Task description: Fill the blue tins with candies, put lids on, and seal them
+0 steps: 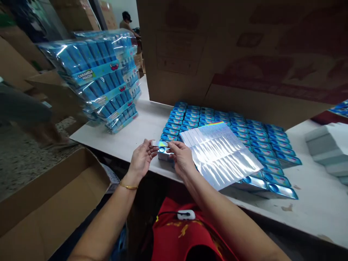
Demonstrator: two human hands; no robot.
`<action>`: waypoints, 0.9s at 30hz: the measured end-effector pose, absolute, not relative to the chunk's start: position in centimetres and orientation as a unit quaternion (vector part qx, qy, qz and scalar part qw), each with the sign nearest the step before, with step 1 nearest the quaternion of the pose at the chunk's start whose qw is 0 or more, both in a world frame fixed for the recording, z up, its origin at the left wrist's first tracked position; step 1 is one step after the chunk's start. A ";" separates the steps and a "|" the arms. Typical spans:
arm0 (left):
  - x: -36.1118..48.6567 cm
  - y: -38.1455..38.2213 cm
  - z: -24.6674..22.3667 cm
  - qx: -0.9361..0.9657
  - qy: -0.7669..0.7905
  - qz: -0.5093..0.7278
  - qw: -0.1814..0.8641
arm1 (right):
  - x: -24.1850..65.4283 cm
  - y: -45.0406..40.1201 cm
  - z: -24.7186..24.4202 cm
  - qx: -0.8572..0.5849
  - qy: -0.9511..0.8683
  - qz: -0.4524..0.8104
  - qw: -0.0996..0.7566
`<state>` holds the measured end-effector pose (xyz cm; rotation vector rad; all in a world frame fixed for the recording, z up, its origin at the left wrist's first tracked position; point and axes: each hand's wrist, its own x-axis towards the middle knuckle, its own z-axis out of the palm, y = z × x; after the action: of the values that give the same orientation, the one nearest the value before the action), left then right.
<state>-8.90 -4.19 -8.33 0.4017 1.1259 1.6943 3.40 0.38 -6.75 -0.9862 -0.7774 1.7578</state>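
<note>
A small, shiny, rainbow-glinting sticker strip (163, 144) stretches between my two hands above the near left corner of the box rows. My left hand (141, 156) pinches its left end, with the other fingers loosely curled. At the right end, the thumb and fingertips of my right hand (181, 155) close on the strip. Just beneath it are small blue boxes (174, 126), packed in several rows on the white table (114, 145). A silver holographic sticker sheet (225, 156) lies across the boxes, to the right of my right hand.
Plastic-wrapped stacks of blue display packs (100, 78) stand at the table's left. A large cardboard carton (231, 47) rises behind the rows. White boxes (330, 145) sit at right. An open cardboard box (59, 203) is at lower left. Another person (126, 23) is in the background.
</note>
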 end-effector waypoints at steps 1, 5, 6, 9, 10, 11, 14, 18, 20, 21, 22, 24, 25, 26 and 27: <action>-9.0 -4.2 -8.6 0.168 0.473 0.705 0.501 | 3.1 0.2 -7.1 -0.412 -0.311 0.712 0.475; -9.5 -4.0 -9.6 0.179 0.483 0.706 0.487 | 2.3 0.0 -8.7 -0.433 -0.313 0.689 0.490; -9.6 -3.9 -9.8 0.175 0.478 0.706 0.492 | 2.2 0.0 -9.1 -0.439 -0.315 0.680 0.495; -9.9 -3.8 -10.1 0.145 0.462 0.704 0.520 | 1.9 0.1 -9.9 -0.459 -0.329 0.647 0.513; -9.9 -3.7 -10.1 0.137 0.458 0.701 0.529 | 1.8 0.1 -10.1 -0.465 -0.334 0.637 0.517; -9.9 -3.7 -10.2 0.135 0.457 0.698 0.535 | 1.8 0.1 -10.3 -0.469 -0.339 0.629 0.519; -9.8 -3.6 -10.3 0.165 0.470 0.697 0.516 | 1.6 0.1 -10.6 -0.476 -0.350 0.619 0.518; -10.2 -3.1 -10.8 0.205 0.509 0.693 0.467 | 1.6 0.4 -10.8 -0.496 -0.383 0.594 0.504; -10.7 -2.6 -11.1 0.224 0.524 0.679 0.462 | 1.7 0.7 -10.9 -0.513 -0.444 0.544 0.494; -11.0 -2.3 -11.2 0.235 0.529 0.670 0.465 | 1.8 0.9 -11.0 -0.524 -0.486 0.502 0.487; -11.2 -2.1 -11.3 0.245 0.534 0.659 0.469 | 1.9 1.0 -11.1 -0.535 -0.529 0.454 0.477; -11.7 -1.5 -11.6 0.254 0.543 0.643 0.478 | 2.0 1.1 -11.3 -0.551 -0.605 0.358 0.449; -11.8 -1.3 -11.7 0.253 0.549 0.635 0.481 | 2.1 1.1 -11.4 -0.556 -0.634 0.319 0.433; -12.0 -1.1 -11.9 0.250 0.556 0.627 0.485 | 2.1 1.1 -11.5 -0.561 -0.656 0.286 0.416; -12.0 -1.0 -12.0 0.244 0.564 0.618 0.490 | 2.1 1.1 -11.5 -0.567 -0.674 0.258 0.397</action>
<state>-12.03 -1.00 -11.97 0.5917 1.3708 1.5022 2.07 1.12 -11.54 -1.4352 -1.7078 0.6531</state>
